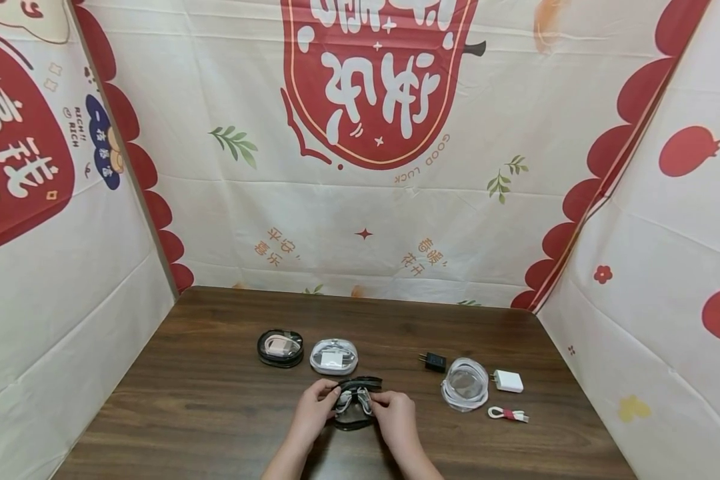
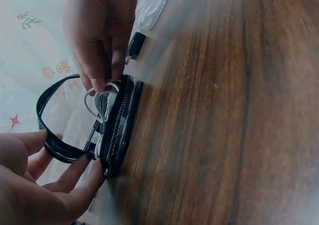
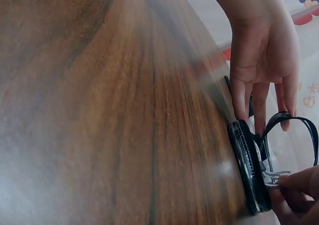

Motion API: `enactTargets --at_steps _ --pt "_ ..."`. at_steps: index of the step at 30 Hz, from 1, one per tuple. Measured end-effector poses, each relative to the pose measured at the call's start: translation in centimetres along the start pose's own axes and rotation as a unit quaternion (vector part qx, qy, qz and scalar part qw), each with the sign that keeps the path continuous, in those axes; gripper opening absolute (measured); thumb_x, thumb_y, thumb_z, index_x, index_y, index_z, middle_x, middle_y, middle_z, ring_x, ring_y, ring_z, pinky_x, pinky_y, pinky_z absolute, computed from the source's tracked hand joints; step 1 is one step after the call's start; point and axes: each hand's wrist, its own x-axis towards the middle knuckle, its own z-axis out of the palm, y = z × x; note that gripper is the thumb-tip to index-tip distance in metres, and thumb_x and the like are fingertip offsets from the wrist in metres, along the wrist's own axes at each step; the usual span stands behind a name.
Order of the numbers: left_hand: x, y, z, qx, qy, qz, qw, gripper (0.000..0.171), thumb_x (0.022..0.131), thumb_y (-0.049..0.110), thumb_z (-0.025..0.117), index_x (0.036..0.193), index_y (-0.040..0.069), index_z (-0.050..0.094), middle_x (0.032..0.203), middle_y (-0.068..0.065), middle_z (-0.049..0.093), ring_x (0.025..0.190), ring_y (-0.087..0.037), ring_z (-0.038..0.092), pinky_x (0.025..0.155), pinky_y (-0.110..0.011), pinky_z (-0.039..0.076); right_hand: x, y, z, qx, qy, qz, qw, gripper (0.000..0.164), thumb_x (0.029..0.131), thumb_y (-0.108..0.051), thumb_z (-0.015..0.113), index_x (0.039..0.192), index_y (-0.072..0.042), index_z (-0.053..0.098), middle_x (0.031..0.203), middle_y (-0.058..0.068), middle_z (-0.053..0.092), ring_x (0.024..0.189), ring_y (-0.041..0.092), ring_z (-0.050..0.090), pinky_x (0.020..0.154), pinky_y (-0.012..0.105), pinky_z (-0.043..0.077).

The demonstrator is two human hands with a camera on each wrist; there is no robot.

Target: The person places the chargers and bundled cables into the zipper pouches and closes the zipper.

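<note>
A small black-trimmed clear zip pouch (image 1: 352,425) lies on the table near the front, its lid (image 2: 46,101) raised. My left hand (image 1: 311,412) holds the pouch at its left side, fingers at both the lid rim and the zipped edge of the base. Inside sits a bundled white cable (image 2: 101,114) with a dark tie round its middle. My right hand (image 1: 397,419) pinches a loop of this cable at the pouch's right side, thumb and finger together in the right wrist view. The cable's lower part is hidden by the pouch wall.
Behind the hands lie a closed black pouch (image 1: 269,357) and a closed white pouch (image 1: 317,366), each with a charger inside. To the right are a black plug (image 1: 435,362), a round white-trimmed clear pouch (image 1: 449,395), a white plug (image 1: 509,381) and a short white cable (image 1: 495,413) with a red tie.
</note>
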Motion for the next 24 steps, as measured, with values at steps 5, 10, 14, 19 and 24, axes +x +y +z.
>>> enactTargets --at_steps 5,10,14,19,24 --pt "0.0 0.0 0.0 -0.004 0.0 -0.004 1.0 0.019 0.096 0.01 0.06 0.104 -0.007 0.063 0.099 -0.014 0.06 0.093 -0.029 0.061 0.071 -0.043 0.058 0.3 0.0 -0.3 -0.04 0.002 -0.023 0.999 0.005 0.077 -0.002 0.077 0.082 -0.004 0.078 0.081 0.006 0.073 0.079 0.025 0.069 0.07 0.04 0.055" --pt "-0.1 0.0 0.0 -0.01 0.004 -0.006 0.9999 0.018 0.096 0.009 0.06 0.103 -0.007 0.063 0.098 -0.014 0.06 0.093 -0.03 0.06 0.071 -0.043 0.058 0.6 0.1 -0.6 -0.119 -0.02 -0.079 0.989 0.005 0.078 -0.003 0.075 0.079 -0.005 0.078 0.077 0.002 0.071 0.069 0.02 0.06 0.063 0.034 0.049" --pt "-0.2 0.5 0.0 -0.013 0.008 -0.006 0.9999 0.018 0.096 0.008 0.059 0.102 -0.008 0.063 0.099 -0.015 0.061 0.094 -0.03 0.059 0.072 -0.045 0.057 0.9 -0.1 -0.6 -0.179 -0.025 -0.124 0.976 0.008 0.077 -0.002 0.073 0.076 -0.008 0.079 0.074 0.0 0.069 0.067 0.018 0.053 0.06 0.032 0.046" --pt "0.1 0.0 0.0 -0.015 0.009 -0.009 0.9998 0.018 0.096 0.009 0.059 0.103 -0.008 0.063 0.099 -0.014 0.061 0.094 -0.029 0.059 0.072 -0.044 0.057 1.2 0.0 -0.6 -0.193 -0.02 -0.138 0.971 0.007 0.075 -0.001 0.074 0.075 -0.007 0.077 0.073 0.0 0.064 0.068 0.019 0.052 0.061 0.033 0.047" --pt "-0.1 0.2 0.0 -0.021 0.01 -0.01 0.9997 0.02 0.096 0.01 0.06 0.103 -0.008 0.063 0.098 -0.014 0.061 0.093 -0.028 0.058 0.072 -0.044 0.057 1.3 0.4 -0.6 -0.181 -0.013 -0.133 0.974 0.011 0.073 0.001 0.075 0.08 -0.007 0.077 0.074 0.0 0.066 0.069 0.019 0.054 0.06 0.033 0.048"
